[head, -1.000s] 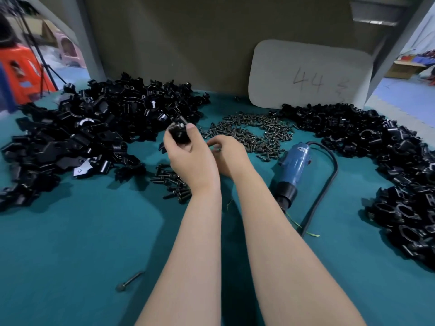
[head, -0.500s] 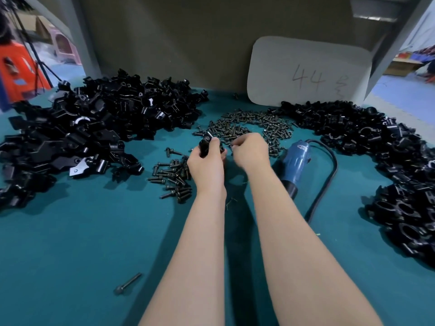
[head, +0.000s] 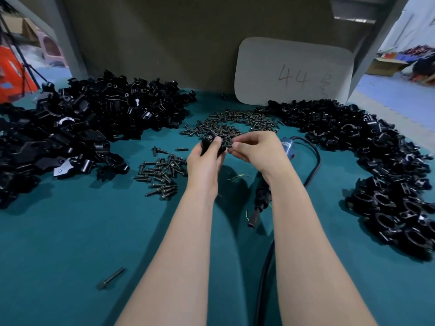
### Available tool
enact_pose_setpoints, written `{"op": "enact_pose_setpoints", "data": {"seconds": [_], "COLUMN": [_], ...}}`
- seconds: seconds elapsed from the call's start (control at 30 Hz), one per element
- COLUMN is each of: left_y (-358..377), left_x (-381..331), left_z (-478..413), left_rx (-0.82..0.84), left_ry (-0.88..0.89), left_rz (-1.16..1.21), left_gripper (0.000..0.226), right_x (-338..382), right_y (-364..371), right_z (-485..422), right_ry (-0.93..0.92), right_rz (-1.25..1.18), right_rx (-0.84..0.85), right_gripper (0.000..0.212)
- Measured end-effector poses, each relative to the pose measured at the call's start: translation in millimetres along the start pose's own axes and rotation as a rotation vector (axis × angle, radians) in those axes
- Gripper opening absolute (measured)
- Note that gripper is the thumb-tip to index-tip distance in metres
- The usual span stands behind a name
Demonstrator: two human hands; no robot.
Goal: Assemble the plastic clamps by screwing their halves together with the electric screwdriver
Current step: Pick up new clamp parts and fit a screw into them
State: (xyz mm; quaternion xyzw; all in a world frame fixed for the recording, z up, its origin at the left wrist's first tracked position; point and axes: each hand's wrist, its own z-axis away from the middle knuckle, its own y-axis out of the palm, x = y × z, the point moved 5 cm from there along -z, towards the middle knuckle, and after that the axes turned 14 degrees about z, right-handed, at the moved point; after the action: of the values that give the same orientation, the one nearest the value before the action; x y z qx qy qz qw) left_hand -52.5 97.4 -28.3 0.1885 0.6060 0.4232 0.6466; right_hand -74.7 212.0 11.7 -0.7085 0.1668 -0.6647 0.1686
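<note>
The left hand (head: 204,161) has carried its clamp (head: 210,143) rightward, away from the left heap, to meet the right hand (head: 259,151) at the near edge of the loose screws (head: 230,125). Glossy black clamp halves (head: 82,128) are heaped at 10 o'clock of the hands, and assembled clamps (head: 381,165) curve round from 1 to 4 o'clock. A smaller scatter of bolts (head: 162,175) lies at 8 o'clock. The blue-bodied electric screwdriver (head: 261,198) lies on the teal counter (head: 70,243), partly hidden under the right forearm, with its black cord (head: 316,161) looping behind. The left hand's fingers curl round the clamp, knuckles up. The right hand's thumb and forefinger pinch a small dark screw (head: 226,145) just beside it. A rounded white card (head: 294,71) marked "44" leans at 1 o'clock.
</note>
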Motion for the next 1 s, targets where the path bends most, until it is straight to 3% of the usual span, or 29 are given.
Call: {"op": "enact_pose_setpoints", "data": {"seconds": [0.27, 0.57, 0.73, 1.0], "left_y": [-2, 1, 0, 3], "left_x": [-1, -1, -2, -4], "left_z": [-5, -5, -4, -1], "left_rx": [0.008, 0.037, 0.013, 0.061], "left_ry": [0.130, 0.196, 0.226, 0.274], "left_rz": [-0.180, -0.244, -0.242, -0.278], "left_gripper": [0.003, 0.012, 0.024, 0.024], "right_x": [3, 0, 3, 4], "right_y": [4, 17, 23, 25], "right_z": [1, 2, -1, 3], "right_ry": [-0.060, -0.001, 0.000, -0.008], "right_rz": [0.254, 0.214, 0.265, 0.500], "right_rx": [-0.051, -0.158, -0.052, -0.008], "right_gripper": [0.021, 0.011, 0.010, 0.032]}}
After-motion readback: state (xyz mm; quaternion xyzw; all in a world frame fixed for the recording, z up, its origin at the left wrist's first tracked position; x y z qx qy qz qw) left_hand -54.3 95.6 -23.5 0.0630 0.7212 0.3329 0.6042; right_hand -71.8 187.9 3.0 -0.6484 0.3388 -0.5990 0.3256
